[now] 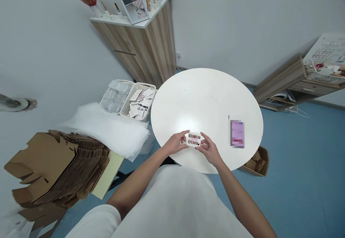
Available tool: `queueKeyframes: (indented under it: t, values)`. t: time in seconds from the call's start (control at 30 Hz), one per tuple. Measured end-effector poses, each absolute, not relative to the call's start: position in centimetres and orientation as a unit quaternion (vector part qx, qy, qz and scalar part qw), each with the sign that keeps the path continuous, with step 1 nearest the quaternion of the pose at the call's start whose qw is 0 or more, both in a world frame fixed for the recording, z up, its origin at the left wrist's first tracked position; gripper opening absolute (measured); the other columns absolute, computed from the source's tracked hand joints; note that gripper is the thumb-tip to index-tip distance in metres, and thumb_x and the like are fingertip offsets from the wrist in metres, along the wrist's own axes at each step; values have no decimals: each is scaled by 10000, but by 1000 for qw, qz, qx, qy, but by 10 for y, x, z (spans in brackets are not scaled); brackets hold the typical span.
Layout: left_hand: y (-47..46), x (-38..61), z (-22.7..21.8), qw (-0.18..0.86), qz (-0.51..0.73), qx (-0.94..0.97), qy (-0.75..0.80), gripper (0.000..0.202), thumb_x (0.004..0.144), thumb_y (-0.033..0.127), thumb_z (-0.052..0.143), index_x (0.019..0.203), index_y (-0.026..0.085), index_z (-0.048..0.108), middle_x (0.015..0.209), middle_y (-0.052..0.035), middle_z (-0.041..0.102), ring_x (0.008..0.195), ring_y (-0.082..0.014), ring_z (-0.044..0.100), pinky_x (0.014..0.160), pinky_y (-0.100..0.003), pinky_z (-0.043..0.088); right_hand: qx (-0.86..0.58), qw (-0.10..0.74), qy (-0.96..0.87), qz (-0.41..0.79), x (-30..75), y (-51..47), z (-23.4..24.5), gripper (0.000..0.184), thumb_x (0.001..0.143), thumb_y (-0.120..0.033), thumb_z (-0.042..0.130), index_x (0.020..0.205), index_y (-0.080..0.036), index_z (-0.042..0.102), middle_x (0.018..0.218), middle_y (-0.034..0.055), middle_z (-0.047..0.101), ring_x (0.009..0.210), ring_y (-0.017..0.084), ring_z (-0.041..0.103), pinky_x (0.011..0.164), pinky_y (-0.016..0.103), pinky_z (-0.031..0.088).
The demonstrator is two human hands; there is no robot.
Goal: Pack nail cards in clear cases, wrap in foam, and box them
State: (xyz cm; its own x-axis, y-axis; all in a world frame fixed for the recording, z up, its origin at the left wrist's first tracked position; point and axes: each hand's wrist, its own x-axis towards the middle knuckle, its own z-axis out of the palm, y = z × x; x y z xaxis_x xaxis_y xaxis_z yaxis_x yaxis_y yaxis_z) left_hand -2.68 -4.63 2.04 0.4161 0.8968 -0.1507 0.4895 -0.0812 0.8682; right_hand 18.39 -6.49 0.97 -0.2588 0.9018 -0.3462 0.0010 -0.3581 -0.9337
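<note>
A small white card of press-on nails (194, 139), with two rows of patterned pink, white and dark nails, is held up over the near edge of the round white table (207, 90). My left hand (176, 142) pinches its left side between thumb and fingers. On the card's right side, my right hand (208, 149) grips it the same way. A blurred-out purple rectangular item (237, 134) lies on the table to the right of my hands. Near it is a tiny dark speck.
Left of the table stand a basket of nail cards (140, 101) and a basket of clear plastic boxes (116, 96). White foam sheets (107, 124) and stacked flat cardboard boxes (61, 169) lie nearer. A brown carton (261, 162) sits on the floor at right; wooden cabinets (151, 47) stand behind.
</note>
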Motion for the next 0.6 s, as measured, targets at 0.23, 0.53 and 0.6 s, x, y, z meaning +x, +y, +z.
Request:
queueKeyframes:
  t: [0.23, 0.53, 0.6]
  values:
    - [-42, -43, 17, 483, 246, 666, 512, 669, 654, 278, 638, 1258, 268, 350, 871, 1, 540, 636, -89, 496, 666, -251, 425, -523, 280, -555, 583, 168, -50, 10, 665, 675, -317, 596, 1277, -278, 318, 744, -23, 508, 637, 117, 507, 705, 334, 452]
    - [-14, -102, 6, 468, 273, 621, 566, 514, 712, 275, 570, 1198, 235, 405, 809, 4, 529, 649, -102, 518, 652, -247, 434, -503, 251, -601, 568, 92, -8, -10, 544, 695, -295, 547, 1209, -282, 371, 716, -33, 496, 625, 123, 515, 642, 310, 442]
    - [-6, -120, -2, 484, 277, 591, 583, 541, 704, 280, 578, 1206, 220, 385, 809, 2, 532, 645, -100, 517, 651, -246, 436, -507, 249, -567, 599, 71, 3, -16, 535, 686, -285, 549, 1189, -267, 369, 707, -40, 492, 603, 117, 524, 617, 302, 444]
